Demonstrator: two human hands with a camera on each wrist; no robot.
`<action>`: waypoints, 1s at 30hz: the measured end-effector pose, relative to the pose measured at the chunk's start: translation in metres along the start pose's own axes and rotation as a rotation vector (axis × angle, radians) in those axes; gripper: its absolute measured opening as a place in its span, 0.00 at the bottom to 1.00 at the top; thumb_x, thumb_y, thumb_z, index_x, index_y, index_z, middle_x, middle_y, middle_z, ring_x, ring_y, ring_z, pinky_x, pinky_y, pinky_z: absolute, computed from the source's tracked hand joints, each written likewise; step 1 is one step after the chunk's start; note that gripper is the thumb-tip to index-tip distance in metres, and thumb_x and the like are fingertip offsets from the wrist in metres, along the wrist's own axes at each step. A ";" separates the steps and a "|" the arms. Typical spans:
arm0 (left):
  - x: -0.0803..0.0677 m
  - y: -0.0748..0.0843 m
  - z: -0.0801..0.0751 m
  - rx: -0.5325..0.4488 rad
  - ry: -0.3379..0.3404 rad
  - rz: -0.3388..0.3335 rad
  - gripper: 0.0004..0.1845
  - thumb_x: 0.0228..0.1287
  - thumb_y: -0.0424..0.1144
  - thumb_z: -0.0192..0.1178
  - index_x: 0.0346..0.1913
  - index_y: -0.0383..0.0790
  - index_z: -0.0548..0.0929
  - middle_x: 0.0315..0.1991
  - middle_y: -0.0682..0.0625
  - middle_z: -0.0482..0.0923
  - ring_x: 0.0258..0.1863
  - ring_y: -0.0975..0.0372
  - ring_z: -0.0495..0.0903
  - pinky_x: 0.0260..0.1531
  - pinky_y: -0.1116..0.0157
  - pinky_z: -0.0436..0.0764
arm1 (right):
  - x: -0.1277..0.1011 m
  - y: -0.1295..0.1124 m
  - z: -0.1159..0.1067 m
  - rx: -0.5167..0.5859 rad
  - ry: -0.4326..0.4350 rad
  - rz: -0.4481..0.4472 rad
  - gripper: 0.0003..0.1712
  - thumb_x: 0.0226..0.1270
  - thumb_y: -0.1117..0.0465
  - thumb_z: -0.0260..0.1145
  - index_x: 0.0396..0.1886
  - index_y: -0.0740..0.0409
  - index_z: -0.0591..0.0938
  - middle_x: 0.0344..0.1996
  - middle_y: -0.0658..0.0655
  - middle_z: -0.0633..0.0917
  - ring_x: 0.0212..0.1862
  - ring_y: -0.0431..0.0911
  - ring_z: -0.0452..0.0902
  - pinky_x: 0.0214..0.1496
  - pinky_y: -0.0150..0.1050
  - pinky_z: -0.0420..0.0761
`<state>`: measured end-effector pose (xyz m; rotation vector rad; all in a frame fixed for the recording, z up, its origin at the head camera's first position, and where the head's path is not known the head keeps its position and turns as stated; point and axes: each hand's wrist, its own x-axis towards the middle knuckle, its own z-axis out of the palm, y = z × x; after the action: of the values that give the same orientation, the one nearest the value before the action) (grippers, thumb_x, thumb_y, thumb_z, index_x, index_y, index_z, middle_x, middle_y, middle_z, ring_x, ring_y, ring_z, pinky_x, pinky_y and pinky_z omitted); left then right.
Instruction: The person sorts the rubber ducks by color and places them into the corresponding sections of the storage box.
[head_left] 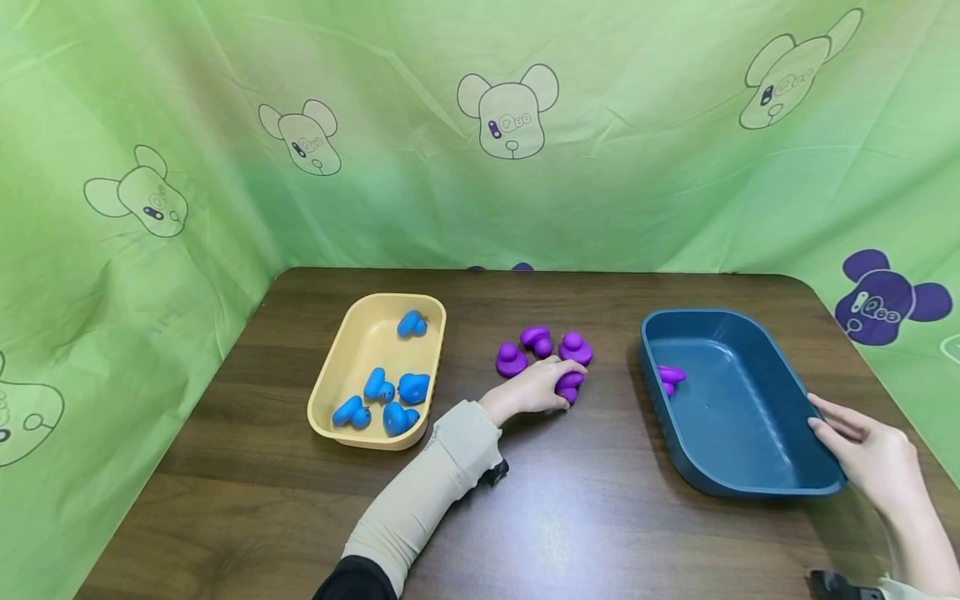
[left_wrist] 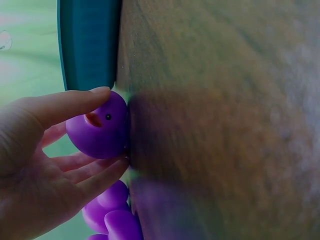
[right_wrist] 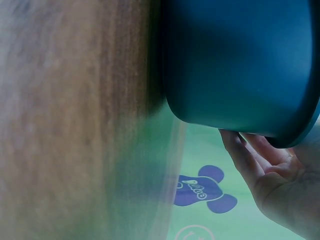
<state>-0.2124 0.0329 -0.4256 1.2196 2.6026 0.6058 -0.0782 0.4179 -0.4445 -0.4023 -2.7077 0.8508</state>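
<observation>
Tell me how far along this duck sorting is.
Done, it seems: five blue ducks sit in the yellow tray, one purple duck in the blue tray. In hand: the left hand grips another purple duck; the right hand touches the blue tray's side. Remaining, apparently: three more purple ducks on the table.

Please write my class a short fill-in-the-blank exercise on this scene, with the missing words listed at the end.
1. The yellow tray holds exactly ____ blue ducks.
2. The left hand holds a duck coloured ____.
3. The hand touching the blue tray is the person's ____ hand.

Missing words: five; purple; right.
</observation>
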 end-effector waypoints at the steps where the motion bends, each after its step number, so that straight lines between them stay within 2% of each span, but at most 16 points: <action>1: 0.000 0.000 0.000 -0.001 0.000 0.001 0.28 0.50 0.35 0.63 0.57 0.43 0.70 0.52 0.46 0.70 0.53 0.62 0.67 0.51 0.74 0.63 | -0.002 -0.005 -0.002 0.013 -0.006 -0.005 0.24 0.58 0.49 0.60 0.56 0.34 0.71 0.24 0.17 0.71 0.39 0.11 0.56 0.41 0.21 0.64; 2: 0.000 0.000 0.000 -0.002 -0.001 0.002 0.28 0.50 0.35 0.63 0.57 0.43 0.70 0.52 0.46 0.70 0.53 0.62 0.67 0.51 0.74 0.63 | -0.004 -0.011 -0.004 0.026 -0.011 -0.009 0.24 0.59 0.50 0.60 0.56 0.35 0.71 0.24 0.17 0.71 0.38 0.11 0.56 0.41 0.21 0.64; 4: 0.001 -0.001 0.000 -0.006 -0.002 0.005 0.28 0.50 0.35 0.64 0.57 0.43 0.70 0.52 0.47 0.70 0.53 0.62 0.67 0.51 0.74 0.63 | -0.006 -0.020 -0.007 0.033 -0.005 -0.020 0.22 0.59 0.50 0.60 0.53 0.29 0.71 0.22 0.11 0.62 0.31 0.09 0.51 0.31 0.16 0.56; 8: 0.001 -0.002 0.000 -0.021 0.008 0.017 0.28 0.49 0.35 0.64 0.56 0.44 0.71 0.52 0.48 0.71 0.52 0.62 0.68 0.51 0.74 0.63 | -0.009 -0.029 -0.011 0.044 -0.007 -0.038 0.22 0.59 0.52 0.60 0.51 0.25 0.70 0.22 0.11 0.62 0.31 0.09 0.50 0.31 0.16 0.56; 11: 0.002 -0.003 0.000 -0.072 0.030 0.021 0.28 0.49 0.35 0.64 0.56 0.44 0.71 0.52 0.48 0.71 0.52 0.63 0.67 0.50 0.74 0.64 | -0.006 -0.021 -0.008 0.043 -0.010 -0.036 0.23 0.59 0.52 0.61 0.55 0.33 0.71 0.22 0.11 0.63 0.32 0.09 0.51 0.32 0.17 0.56; 13: 0.002 -0.003 0.000 -0.119 0.047 0.026 0.28 0.50 0.34 0.64 0.57 0.44 0.70 0.53 0.47 0.70 0.52 0.62 0.67 0.51 0.74 0.63 | -0.002 -0.008 -0.003 0.033 0.001 -0.037 0.23 0.58 0.51 0.61 0.55 0.33 0.72 0.22 0.11 0.63 0.32 0.08 0.51 0.31 0.16 0.56; 14: 0.002 -0.003 0.000 -0.140 0.055 0.028 0.28 0.50 0.34 0.64 0.57 0.44 0.70 0.54 0.47 0.69 0.53 0.63 0.67 0.51 0.74 0.63 | -0.001 -0.004 -0.002 0.034 -0.003 -0.033 0.23 0.58 0.50 0.61 0.56 0.36 0.72 0.24 0.14 0.68 0.36 0.09 0.54 0.36 0.17 0.60; 17: 0.002 -0.002 -0.002 -0.185 0.082 0.049 0.28 0.50 0.34 0.64 0.57 0.43 0.70 0.56 0.47 0.68 0.54 0.63 0.66 0.52 0.75 0.62 | 0.003 0.009 0.002 0.022 0.010 -0.034 0.23 0.58 0.49 0.61 0.55 0.33 0.72 0.25 0.14 0.69 0.36 0.09 0.55 0.36 0.15 0.60; 18: 0.001 -0.001 -0.003 -0.192 0.091 0.057 0.28 0.50 0.34 0.64 0.57 0.43 0.70 0.56 0.48 0.68 0.54 0.64 0.66 0.52 0.75 0.62 | 0.003 0.009 0.002 0.026 0.010 -0.035 0.23 0.58 0.49 0.61 0.54 0.32 0.72 0.25 0.14 0.69 0.36 0.09 0.55 0.35 0.15 0.60; 20: 0.001 0.001 -0.004 -0.201 0.106 0.067 0.29 0.50 0.35 0.65 0.57 0.44 0.70 0.56 0.49 0.68 0.54 0.65 0.66 0.52 0.77 0.61 | 0.001 0.001 -0.001 0.037 -0.003 -0.032 0.24 0.58 0.50 0.61 0.56 0.39 0.73 0.24 0.15 0.69 0.35 0.09 0.55 0.35 0.16 0.60; 21: 0.001 0.002 -0.005 -0.208 0.111 0.071 0.29 0.50 0.36 0.65 0.58 0.44 0.70 0.56 0.49 0.68 0.54 0.66 0.66 0.51 0.77 0.61 | 0.001 0.000 0.000 0.037 0.008 -0.038 0.23 0.58 0.50 0.61 0.55 0.34 0.72 0.22 0.12 0.64 0.32 0.08 0.53 0.30 0.14 0.56; 23: 0.001 0.005 -0.007 -0.225 0.118 0.074 0.29 0.50 0.36 0.65 0.58 0.45 0.70 0.56 0.50 0.69 0.53 0.67 0.66 0.50 0.77 0.61 | -0.003 -0.011 -0.004 0.048 -0.005 -0.035 0.24 0.58 0.52 0.61 0.56 0.39 0.73 0.22 0.12 0.63 0.31 0.09 0.53 0.30 0.15 0.56; 25: 0.001 0.008 -0.009 -0.232 0.122 0.072 0.29 0.50 0.37 0.65 0.58 0.45 0.70 0.55 0.50 0.69 0.51 0.68 0.66 0.49 0.78 0.62 | 0.000 -0.001 -0.002 0.035 0.009 -0.038 0.23 0.58 0.50 0.61 0.56 0.38 0.73 0.22 0.11 0.62 0.31 0.08 0.52 0.30 0.14 0.55; 27: 0.001 0.012 -0.010 -0.242 0.123 0.066 0.29 0.50 0.37 0.65 0.58 0.46 0.70 0.55 0.50 0.69 0.48 0.69 0.67 0.47 0.79 0.63 | 0.000 -0.002 -0.002 0.033 0.011 -0.038 0.23 0.58 0.50 0.61 0.55 0.35 0.72 0.22 0.10 0.62 0.32 0.08 0.52 0.31 0.14 0.55; 28: 0.001 0.013 -0.010 -0.248 0.123 0.064 0.29 0.50 0.37 0.65 0.58 0.46 0.69 0.54 0.50 0.69 0.47 0.69 0.67 0.46 0.79 0.63 | -0.001 -0.005 -0.003 0.031 0.003 -0.034 0.24 0.58 0.50 0.61 0.56 0.39 0.72 0.23 0.10 0.62 0.32 0.08 0.52 0.32 0.14 0.56; 30: 0.002 0.017 -0.011 -0.256 0.123 0.058 0.30 0.50 0.38 0.65 0.59 0.47 0.69 0.53 0.50 0.70 0.45 0.69 0.68 0.44 0.79 0.64 | -0.002 -0.007 -0.003 0.028 0.003 -0.035 0.23 0.58 0.49 0.60 0.55 0.34 0.72 0.23 0.10 0.62 0.32 0.08 0.51 0.33 0.14 0.56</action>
<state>-0.2058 0.0409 -0.4083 1.2124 2.4936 1.0196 -0.0766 0.4137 -0.4385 -0.3493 -2.6884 0.8767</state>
